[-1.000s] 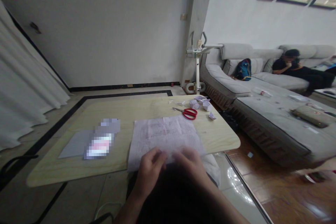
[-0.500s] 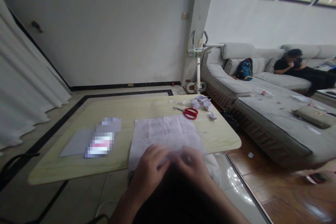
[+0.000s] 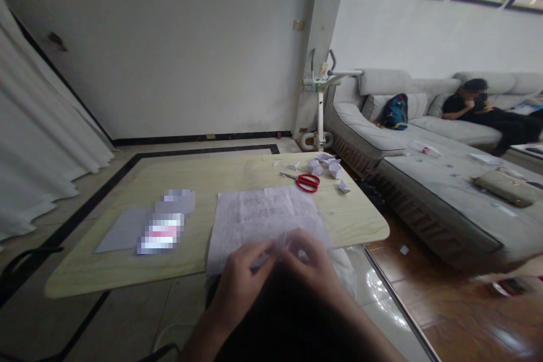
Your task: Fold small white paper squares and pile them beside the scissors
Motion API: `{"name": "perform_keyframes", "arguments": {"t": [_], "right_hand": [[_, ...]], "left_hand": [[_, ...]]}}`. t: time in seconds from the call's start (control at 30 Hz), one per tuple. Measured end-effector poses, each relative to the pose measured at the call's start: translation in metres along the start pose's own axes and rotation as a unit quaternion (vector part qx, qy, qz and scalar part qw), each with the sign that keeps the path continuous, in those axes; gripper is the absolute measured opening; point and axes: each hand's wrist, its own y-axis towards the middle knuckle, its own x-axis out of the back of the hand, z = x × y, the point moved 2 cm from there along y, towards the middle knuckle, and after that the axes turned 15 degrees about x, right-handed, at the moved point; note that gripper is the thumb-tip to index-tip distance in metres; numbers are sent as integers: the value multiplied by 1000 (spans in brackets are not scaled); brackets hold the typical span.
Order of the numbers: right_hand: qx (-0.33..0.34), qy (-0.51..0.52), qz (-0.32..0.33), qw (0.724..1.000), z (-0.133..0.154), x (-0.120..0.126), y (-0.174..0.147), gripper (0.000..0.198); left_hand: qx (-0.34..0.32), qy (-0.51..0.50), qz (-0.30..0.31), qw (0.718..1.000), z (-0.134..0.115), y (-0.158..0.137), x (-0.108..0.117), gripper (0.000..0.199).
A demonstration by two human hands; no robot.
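Both hands meet at the near edge of a pale wooden table (image 3: 203, 181). My left hand (image 3: 240, 283) and my right hand (image 3: 309, 266) pinch a small folded piece of white paper (image 3: 280, 248) between their fingertips. Just beyond them a large printed white sheet (image 3: 263, 215) lies flat on the table. Red-handled scissors (image 3: 306, 182) rest further back, next to several small folded paper pieces (image 3: 326, 167).
A grey sheet with a blurred item (image 3: 144, 226) lies on the table's left. A grey sofa (image 3: 424, 181) stands to the right, with a blue backpack (image 3: 394, 112) and a seated person (image 3: 479, 110). White curtains (image 3: 38, 153) hang at left; an exercise machine (image 3: 320, 102) stands behind the table.
My fingertips have drawn closer together around the small paper piece and lifted it slightly. The view has shifted a little. Nothing on the table has moved.
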Motion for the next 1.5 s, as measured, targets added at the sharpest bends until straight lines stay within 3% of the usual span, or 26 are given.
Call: {"name": "perform_keyframes", "arguments": {"t": [0.37, 0.7, 1.0, 1.27, 1.5], "right_hand": [[78, -65, -29, 994, 3, -1, 4, 5], [80, -67, -38, 994, 3, -6, 3, 12], [82, -74, -59, 992, 3, -8, 2, 10], [76, -82, -49, 993, -4, -9, 1, 9], [64, -48, -47, 996, -5, -7, 0, 6]], "left_hand": [[25, -17, -2, 1000, -4, -1, -5, 20], [-64, 89, -101, 989, 0, 1, -13, 19], [-117, 151, -136, 972, -2, -1, -15, 20], [-110, 130, -98, 981, 5, -4, -19, 26], [-76, 58, -60, 994, -5, -6, -11, 25]]}}
